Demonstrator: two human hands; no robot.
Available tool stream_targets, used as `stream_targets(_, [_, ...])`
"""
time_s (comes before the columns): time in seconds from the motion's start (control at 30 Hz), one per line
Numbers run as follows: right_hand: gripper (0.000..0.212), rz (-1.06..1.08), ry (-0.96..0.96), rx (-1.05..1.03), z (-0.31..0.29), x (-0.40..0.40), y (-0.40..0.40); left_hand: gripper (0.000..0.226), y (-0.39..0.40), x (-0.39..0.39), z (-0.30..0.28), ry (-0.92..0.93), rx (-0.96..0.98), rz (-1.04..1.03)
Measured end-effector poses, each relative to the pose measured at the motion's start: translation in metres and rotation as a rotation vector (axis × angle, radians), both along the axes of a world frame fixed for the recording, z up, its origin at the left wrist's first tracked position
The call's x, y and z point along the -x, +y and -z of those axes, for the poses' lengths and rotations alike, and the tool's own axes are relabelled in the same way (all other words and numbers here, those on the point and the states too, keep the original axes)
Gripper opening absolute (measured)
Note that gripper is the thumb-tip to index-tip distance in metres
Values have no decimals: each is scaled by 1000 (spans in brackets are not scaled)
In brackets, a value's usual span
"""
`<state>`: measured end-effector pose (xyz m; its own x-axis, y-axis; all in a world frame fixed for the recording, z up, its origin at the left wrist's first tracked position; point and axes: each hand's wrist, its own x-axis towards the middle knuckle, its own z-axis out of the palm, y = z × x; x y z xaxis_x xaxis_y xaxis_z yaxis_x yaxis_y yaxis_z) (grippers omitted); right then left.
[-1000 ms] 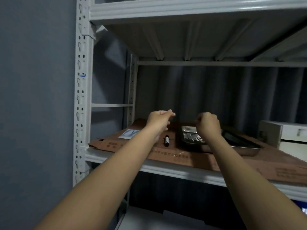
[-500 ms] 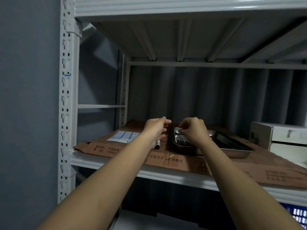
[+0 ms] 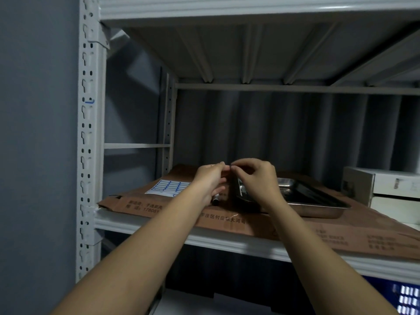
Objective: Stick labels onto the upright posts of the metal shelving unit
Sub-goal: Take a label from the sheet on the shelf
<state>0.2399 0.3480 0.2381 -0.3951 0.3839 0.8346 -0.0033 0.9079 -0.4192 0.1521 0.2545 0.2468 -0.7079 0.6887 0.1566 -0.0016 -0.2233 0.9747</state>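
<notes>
- The left hand [image 3: 210, 181] and the right hand [image 3: 258, 178] met fingertip to fingertip above the shelf; both grips were pinched closed at the meeting point, apparently on something tiny, but it was too small and dim to make out, so a label between them could not be confirmed.
- The label sheet [image 3: 169, 188], white with blue-edged rows, lay flat on the cardboard [image 3: 227, 217] to the left of the left hand, apart from it; its printing was too blurred to read.
- A marker [image 3: 216, 199] lay on the cardboard just under the left hand, its far end hidden by the palm.
- The metal tray [image 3: 313, 201] sat on the cardboard behind the right hand, whose wrist covered the tray's left end; what it held was lost in shadow.
- A white box [image 3: 375, 187] stood at the right, cut off by the frame edge.
- The front upright post [image 3: 88, 142], slotted along its length, stood at the left well apart from both hands, with a small blue mark [image 3: 90, 101] high on it; whether that was a label could not be told. The post's top and foot ran out of frame.
- The rear post [image 3: 168, 126] stood in deep shade at the back left.
- The cardboard overhung the shelf's front edge [image 3: 238, 243]; open space lay between the hands and the upper shelf [image 3: 250, 10].
- Below the shelf, everything was dark apart from a blue crate corner [image 3: 406, 298] at bottom right.
</notes>
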Motion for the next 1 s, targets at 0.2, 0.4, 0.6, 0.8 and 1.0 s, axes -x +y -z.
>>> stream_targets(0.2, [14, 89, 40, -177, 7, 15, -7, 16, -6, 7, 4, -40, -21, -33])
stream_targets(0.4, [14, 136, 30, -252, 7, 26, -15, 22, -17, 11, 1, -17, -34, -34])
stream_targets(0.6, [15, 135, 22, -205, 4, 31, -23, 23, -27, 15, 1, 38, -26, -52])
stream_targets(0.8, [20, 255, -178, -87, -2, 28, -13, 27, -38, 16, -1, 148, -38, -96])
stream_targets(1.0, [26, 583, -668, -48, -7, 7, 8, 27, -38, 11, -2, 141, -10, -71])
